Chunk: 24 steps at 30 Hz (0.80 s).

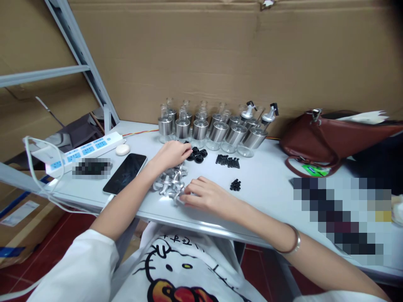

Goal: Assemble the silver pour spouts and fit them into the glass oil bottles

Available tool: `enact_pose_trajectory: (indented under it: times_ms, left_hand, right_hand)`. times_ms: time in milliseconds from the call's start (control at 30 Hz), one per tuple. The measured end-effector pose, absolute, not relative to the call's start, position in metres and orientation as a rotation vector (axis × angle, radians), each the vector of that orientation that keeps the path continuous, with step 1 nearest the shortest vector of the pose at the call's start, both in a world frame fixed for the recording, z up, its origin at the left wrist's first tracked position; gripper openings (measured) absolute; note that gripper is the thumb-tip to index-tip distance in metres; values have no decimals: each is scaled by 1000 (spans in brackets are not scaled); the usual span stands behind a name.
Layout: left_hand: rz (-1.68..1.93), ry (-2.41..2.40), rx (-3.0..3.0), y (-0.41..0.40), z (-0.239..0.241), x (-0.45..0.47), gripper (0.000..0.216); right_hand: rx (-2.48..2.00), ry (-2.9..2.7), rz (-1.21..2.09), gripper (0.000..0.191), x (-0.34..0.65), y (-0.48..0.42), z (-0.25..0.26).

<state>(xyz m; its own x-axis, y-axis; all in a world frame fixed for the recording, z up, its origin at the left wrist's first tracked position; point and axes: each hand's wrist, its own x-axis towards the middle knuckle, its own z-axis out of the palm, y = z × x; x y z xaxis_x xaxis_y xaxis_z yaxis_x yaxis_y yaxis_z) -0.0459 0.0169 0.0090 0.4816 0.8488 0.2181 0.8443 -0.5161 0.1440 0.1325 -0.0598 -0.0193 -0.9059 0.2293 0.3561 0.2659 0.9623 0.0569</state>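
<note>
My left hand [174,154] reaches over to a small group of black rubber stoppers [198,157], its fingers curled together at the nearest of them. A black stopper edge shows at its fingertips; the grip is partly hidden. Below it lies a heap of silver pourer spouts [168,182]. At the right side of that heap, my right hand [206,196] is closed with its fingertips on one spout [178,197]. Short black sticks [228,161] lie in a row to the right, and tiny black caps [235,185] form a small cluster nearer me.
Several glass bottles with steel sleeves [200,130] stand at the back; two carry pourers [270,114]. On the left are a phone [125,173], a white round case [122,149] and a power strip [85,153]. A brown handbag [343,134] sits at right.
</note>
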Motion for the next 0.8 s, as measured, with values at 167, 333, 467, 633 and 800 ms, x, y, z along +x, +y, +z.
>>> enact_pose_trajectory:
  times_ms: [167,333,467,633,800]
  left_hand:
    - [386,1549,2719,16,8,-45,30]
    - [327,1583,2740,15,10,-43,30]
    - [259,1580,2789,15,10,-42,30]
    - [282,1540,2818,15,8,-43,29]
    - [453,1376,2781,15,6,-41,26]
  right_hand:
    - [-383,-2754,-159,27,132,-57,-23]
    - [-359,-2725,-194,25,130,-61,-21]
    - [-262,-2753,-235,21,127,-65,-20]
    - [-296,-2795,-117,24,128,-63,-22]
    - [-470,-2548,451,20,139,-52,-19]
